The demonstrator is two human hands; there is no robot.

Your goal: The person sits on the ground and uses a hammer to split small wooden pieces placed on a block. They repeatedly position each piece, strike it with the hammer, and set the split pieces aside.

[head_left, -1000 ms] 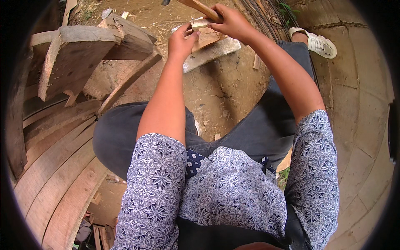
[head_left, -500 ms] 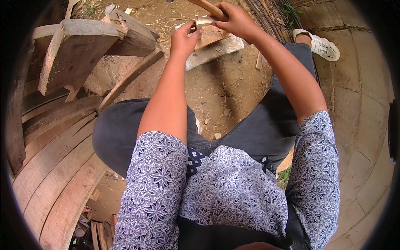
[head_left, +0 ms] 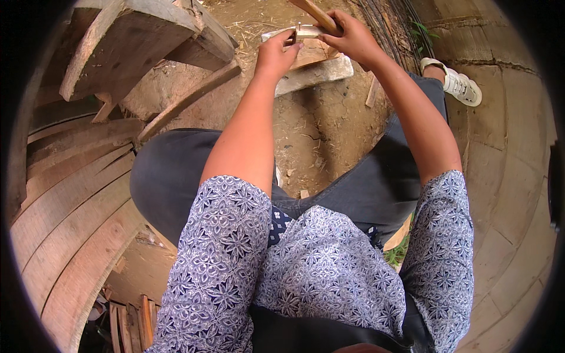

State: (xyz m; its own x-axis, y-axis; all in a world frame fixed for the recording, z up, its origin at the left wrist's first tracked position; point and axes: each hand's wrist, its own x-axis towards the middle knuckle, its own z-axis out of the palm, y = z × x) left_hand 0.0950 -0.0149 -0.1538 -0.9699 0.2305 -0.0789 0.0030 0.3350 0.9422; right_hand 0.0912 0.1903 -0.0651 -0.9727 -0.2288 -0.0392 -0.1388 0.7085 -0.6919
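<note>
My left hand (head_left: 277, 57) is closed on the left end of a small pale wood piece (head_left: 308, 33), thumb and fingers at its edge. A thin upright nail-like pin (head_left: 299, 27) stands at that piece, close to my left fingertips. In my right hand (head_left: 356, 42) is a brown wooden handle (head_left: 316, 14), slanting up and left; its far end is cut off by the top edge, so what tool it belongs to cannot be seen. My right fingers also lie against the pale piece's right end. Beneath is a wooden block (head_left: 312, 55) on a pale, rough slab (head_left: 321, 77).
Large curved timber pieces (head_left: 132, 50) rise at the left, above long curved planks (head_left: 76, 235). Wood scraps (head_left: 372, 92) and shavings lie on the dirt floor (head_left: 306, 135). Thin dark rods (head_left: 388, 29) lie at the upper right, beside a paved strip (head_left: 500, 129).
The view has shifted, so hands, block and slab appear slightly farther right and lower. Both hands keep nearly the same place against the wood, the grips unchanged.
</note>
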